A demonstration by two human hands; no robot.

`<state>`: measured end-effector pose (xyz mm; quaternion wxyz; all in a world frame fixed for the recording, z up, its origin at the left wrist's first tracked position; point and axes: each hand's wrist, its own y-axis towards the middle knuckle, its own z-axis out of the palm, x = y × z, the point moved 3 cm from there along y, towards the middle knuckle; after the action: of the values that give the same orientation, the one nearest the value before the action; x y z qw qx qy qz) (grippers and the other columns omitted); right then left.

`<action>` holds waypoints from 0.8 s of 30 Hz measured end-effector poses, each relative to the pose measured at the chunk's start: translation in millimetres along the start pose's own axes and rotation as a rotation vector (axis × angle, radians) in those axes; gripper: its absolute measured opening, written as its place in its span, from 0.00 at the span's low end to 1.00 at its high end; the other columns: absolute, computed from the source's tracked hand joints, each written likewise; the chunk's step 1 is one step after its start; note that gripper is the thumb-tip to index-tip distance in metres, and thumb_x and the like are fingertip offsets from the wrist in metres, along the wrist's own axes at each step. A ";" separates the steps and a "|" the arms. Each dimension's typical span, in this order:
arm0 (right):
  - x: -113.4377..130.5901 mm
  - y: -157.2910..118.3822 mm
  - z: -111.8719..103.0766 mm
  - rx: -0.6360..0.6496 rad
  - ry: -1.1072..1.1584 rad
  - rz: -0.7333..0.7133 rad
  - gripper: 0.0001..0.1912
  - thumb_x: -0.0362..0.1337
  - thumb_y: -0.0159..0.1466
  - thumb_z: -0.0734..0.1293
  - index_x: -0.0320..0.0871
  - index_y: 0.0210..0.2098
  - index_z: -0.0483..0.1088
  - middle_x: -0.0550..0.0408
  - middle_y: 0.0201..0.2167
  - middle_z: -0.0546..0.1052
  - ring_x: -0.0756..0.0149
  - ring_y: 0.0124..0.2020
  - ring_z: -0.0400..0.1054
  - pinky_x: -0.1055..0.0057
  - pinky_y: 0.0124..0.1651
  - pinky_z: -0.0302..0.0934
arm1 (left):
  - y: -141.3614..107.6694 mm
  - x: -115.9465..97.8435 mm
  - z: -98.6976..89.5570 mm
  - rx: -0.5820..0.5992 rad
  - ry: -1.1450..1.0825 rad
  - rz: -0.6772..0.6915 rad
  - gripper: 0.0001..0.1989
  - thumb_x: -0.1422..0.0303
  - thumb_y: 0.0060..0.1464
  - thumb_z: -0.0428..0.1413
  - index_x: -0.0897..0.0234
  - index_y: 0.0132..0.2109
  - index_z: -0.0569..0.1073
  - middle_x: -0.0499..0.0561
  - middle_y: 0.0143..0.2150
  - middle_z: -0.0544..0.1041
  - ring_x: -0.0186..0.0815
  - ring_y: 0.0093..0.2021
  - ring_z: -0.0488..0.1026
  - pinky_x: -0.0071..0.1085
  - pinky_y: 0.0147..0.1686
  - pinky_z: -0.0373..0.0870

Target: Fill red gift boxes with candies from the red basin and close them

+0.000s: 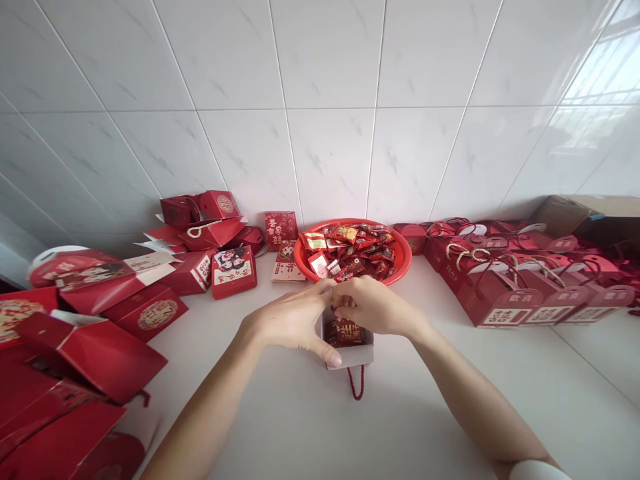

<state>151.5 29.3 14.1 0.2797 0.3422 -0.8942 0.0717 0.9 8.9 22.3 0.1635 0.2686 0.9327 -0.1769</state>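
"While the box [357, 358] is gripped by the left hand [295, 320], how is it turned?"

"Opening up, between the hands; its long axis, partly covered, seems pointed forward. Red packets [346, 333] are framed by pale walls. The right hand [373, 303] is curled; its grip cannot be told."

Both my bare forearms reach forward and angle inward, my left hand [295, 320] palm-down with thumb spread from the fingers, my right hand [367, 305] beside it with fingers curled inward, fingertips close together.
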 end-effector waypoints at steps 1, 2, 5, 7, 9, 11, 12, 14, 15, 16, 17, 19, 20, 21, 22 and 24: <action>0.3 0.0 1.5 0.029 -0.060 0.006 0.09 0.24 0.60 0.64 0.41 0.33 0.75 0.55 0.33 0.79 0.69 0.32 0.68 0.73 0.32 0.52 | 0.1 0.1 0.2 -0.002 -0.001 0.002 0.48 0.46 0.39 0.69 0.54 0.65 0.64 0.54 0.66 0.66 0.52 0.63 0.67 0.37 0.55 0.68; 0.1 -0.1 2.8 0.055 -0.124 0.017 0.10 0.24 0.61 0.63 0.41 0.33 0.75 0.55 0.33 0.79 0.68 0.32 0.69 0.73 0.31 0.51 | 0.1 0.4 0.4 -0.003 0.001 0.002 0.48 0.46 0.38 0.68 0.54 0.65 0.63 0.54 0.67 0.65 0.53 0.64 0.67 0.37 0.55 0.68; -2.1 0.0 4.6 0.088 -0.290 0.061 0.12 0.24 0.61 0.61 0.41 0.36 0.75 0.54 0.33 0.79 0.67 0.33 0.69 0.71 0.30 0.47 | 0.3 1.3 0.8 -0.005 0.022 -0.005 0.52 0.44 0.38 0.68 0.54 0.68 0.61 0.55 0.70 0.62 0.55 0.67 0.63 0.38 0.57 0.67; -2.7 0.3 4.9 0.100 -0.343 0.070 0.13 0.24 0.62 0.60 0.41 0.36 0.75 0.53 0.33 0.78 0.66 0.32 0.69 0.71 0.29 0.46 | 0.3 1.8 1.1 0.000 0.039 -0.014 0.53 0.43 0.38 0.67 0.55 0.68 0.60 0.56 0.71 0.59 0.57 0.69 0.59 0.39 0.59 0.66; -1.6 0.6 4.9 0.117 -0.363 0.052 0.13 0.25 0.64 0.59 0.42 0.35 0.74 0.54 0.32 0.78 0.67 0.31 0.68 0.71 0.29 0.45 | 0.3 2.0 1.3 0.008 0.045 -0.021 0.53 0.43 0.38 0.67 0.55 0.68 0.60 0.55 0.72 0.58 0.57 0.70 0.58 0.39 0.59 0.65; 0.8 0.4 4.6 0.136 -0.377 0.022 0.13 0.26 0.66 0.58 0.42 0.34 0.73 0.54 0.31 0.77 0.68 0.29 0.67 0.70 0.28 0.44 | 0.1 1.8 1.2 0.010 0.043 -0.020 0.52 0.43 0.38 0.67 0.54 0.67 0.61 0.55 0.71 0.60 0.56 0.69 0.59 0.39 0.60 0.66; 2.2 -0.1 4.5 0.148 -0.387 0.007 0.13 0.26 0.66 0.58 0.41 0.34 0.73 0.54 0.30 0.76 0.68 0.28 0.66 0.70 0.28 0.44 | -0.1 1.7 1.0 0.010 0.042 -0.021 0.51 0.43 0.38 0.67 0.54 0.67 0.62 0.55 0.70 0.61 0.56 0.69 0.59 0.39 0.60 0.66; 4.9 -1.8 4.9 0.194 -0.412 -0.020 0.13 0.27 0.67 0.58 0.41 0.33 0.73 0.54 0.29 0.75 0.69 0.27 0.64 0.70 0.27 0.44 | -0.5 1.7 0.7 0.012 0.043 -0.035 0.51 0.43 0.38 0.67 0.54 0.67 0.62 0.55 0.70 0.61 0.56 0.69 0.59 0.40 0.60 0.66; 6.0 -2.8 5.7 0.229 -0.424 -0.031 0.13 0.27 0.67 0.58 0.41 0.32 0.72 0.54 0.28 0.74 0.69 0.26 0.63 0.70 0.27 0.44 | -0.7 1.7 0.5 0.017 0.045 -0.046 0.51 0.43 0.39 0.67 0.54 0.68 0.61 0.56 0.70 0.61 0.56 0.70 0.59 0.40 0.60 0.66; 6.7 -3.9 6.7 0.265 -0.435 -0.039 0.13 0.27 0.67 0.58 0.40 0.32 0.72 0.54 0.27 0.74 0.69 0.25 0.62 0.70 0.27 0.44 | -0.9 1.7 0.5 0.024 0.046 -0.058 0.51 0.43 0.39 0.66 0.54 0.68 0.60 0.56 0.71 0.59 0.57 0.70 0.58 0.40 0.60 0.66; 7.0 -4.7 7.8 0.296 -0.443 -0.044 0.14 0.28 0.67 0.57 0.40 0.31 0.72 0.54 0.26 0.73 0.69 0.24 0.61 0.70 0.27 0.44 | -1.1 1.6 0.4 0.031 0.048 -0.067 0.52 0.43 0.39 0.66 0.54 0.69 0.60 0.56 0.72 0.58 0.57 0.70 0.57 0.40 0.60 0.66; 6.4 -5.2 9.9 0.338 -0.450 -0.045 0.14 0.27 0.67 0.57 0.40 0.32 0.73 0.54 0.26 0.73 0.69 0.23 0.60 0.70 0.27 0.44 | -1.3 1.2 0.5 0.044 0.051 -0.080 0.53 0.43 0.39 0.65 0.53 0.70 0.58 0.55 0.74 0.54 0.57 0.71 0.56 0.41 0.61 0.65; 5.5 -5.0 10.7 0.349 -0.452 -0.042 0.14 0.27 0.66 0.57 0.40 0.33 0.73 0.54 0.27 0.73 0.69 0.23 0.59 0.70 0.27 0.44 | -1.4 1.1 0.5 0.047 0.053 -0.084 0.54 0.43 0.39 0.65 0.53 0.70 0.57 0.55 0.75 0.53 0.57 0.72 0.55 0.41 0.61 0.65; 4.2 -4.4 11.3 0.357 -0.453 -0.037 0.14 0.26 0.66 0.57 0.41 0.34 0.73 0.53 0.28 0.74 0.69 0.24 0.59 0.70 0.27 0.44 | -1.5 1.0 0.6 0.049 0.056 -0.089 0.55 0.43 0.39 0.65 0.53 0.71 0.56 0.55 0.75 0.52 0.57 0.72 0.54 0.41 0.62 0.65; 2.7 -3.8 11.8 0.365 -0.452 -0.032 0.14 0.26 0.66 0.57 0.41 0.36 0.74 0.53 0.29 0.74 0.69 0.24 0.59 0.70 0.27 0.45 | -1.6 1.0 0.7 0.050 0.057 -0.094 0.55 0.42 0.39 0.65 0.54 0.71 0.55 0.55 0.75 0.51 0.57 0.72 0.53 0.41 0.62 0.64; -0.8 -2.7 12.1 0.382 -0.443 -0.024 0.14 0.26 0.66 0.57 0.42 0.38 0.74 0.53 0.31 0.74 0.68 0.25 0.59 0.70 0.27 0.45 | -1.8 1.2 0.9 0.051 0.058 -0.103 0.57 0.42 0.39 0.65 0.54 0.72 0.54 0.55 0.76 0.51 0.58 0.73 0.52 0.41 0.62 0.64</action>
<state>148.3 23.9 3.5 0.0091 0.4065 -0.8996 0.1592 -0.8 7.6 21.5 0.1200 0.2292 0.9448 -0.2010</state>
